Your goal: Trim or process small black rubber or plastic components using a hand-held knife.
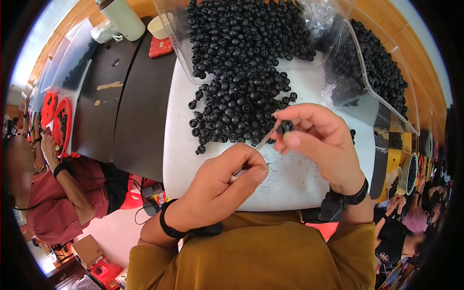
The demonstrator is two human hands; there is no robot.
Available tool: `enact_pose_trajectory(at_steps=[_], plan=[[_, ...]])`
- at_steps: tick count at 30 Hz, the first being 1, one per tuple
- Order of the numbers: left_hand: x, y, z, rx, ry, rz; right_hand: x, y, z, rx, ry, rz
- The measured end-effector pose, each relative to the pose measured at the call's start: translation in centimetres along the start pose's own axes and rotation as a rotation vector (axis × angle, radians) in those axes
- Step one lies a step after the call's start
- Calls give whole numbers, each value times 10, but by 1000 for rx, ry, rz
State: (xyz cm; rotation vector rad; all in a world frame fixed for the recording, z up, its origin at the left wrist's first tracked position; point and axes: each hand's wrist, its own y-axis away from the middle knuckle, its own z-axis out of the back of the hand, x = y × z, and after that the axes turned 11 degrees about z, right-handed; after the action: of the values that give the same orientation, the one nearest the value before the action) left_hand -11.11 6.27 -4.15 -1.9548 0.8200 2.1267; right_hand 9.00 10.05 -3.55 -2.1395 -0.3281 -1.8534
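Observation:
My left hand is closed around a slim, pale blade-like tool; its exact kind is hard to make out. The thin end points up and to the right, towards my right hand. Pinched in the right fingertips is a small round black part with a hollow end. The tool's tip is right beside this part, and I cannot tell whether they touch. Just beyond both hands lies a loose heap of similar black parts on a white board. Dark crumbs are scattered on the board below my right hand.
A clear bin spills black parts at the far side; another clear bin stands right. Far left are a pale bottle, a cream cup and a red packet. People work at both sides, with a red tray on the left.

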Motion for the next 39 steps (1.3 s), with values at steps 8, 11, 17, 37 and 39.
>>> enact_pose_trajectory(at_steps=[8, 11, 17, 37, 39], plan=[[-7, -13, -11, -170, -190, -246, -4, 13, -3, 86, -360, 121], [-5, -15, -14, -207, -250, -257, -8, 15, 0, 117, -374, 126], [-6, -18, -18, -225, -304, -260, -12, 13, 4, 180, -332, 128], [3, -27, -18, -313, -571, -410, -22, 17, 2, 125, -246, 218], [3, -27, -17, -334, -595, -430, -22, 16, 2, 142, -221, 238]])
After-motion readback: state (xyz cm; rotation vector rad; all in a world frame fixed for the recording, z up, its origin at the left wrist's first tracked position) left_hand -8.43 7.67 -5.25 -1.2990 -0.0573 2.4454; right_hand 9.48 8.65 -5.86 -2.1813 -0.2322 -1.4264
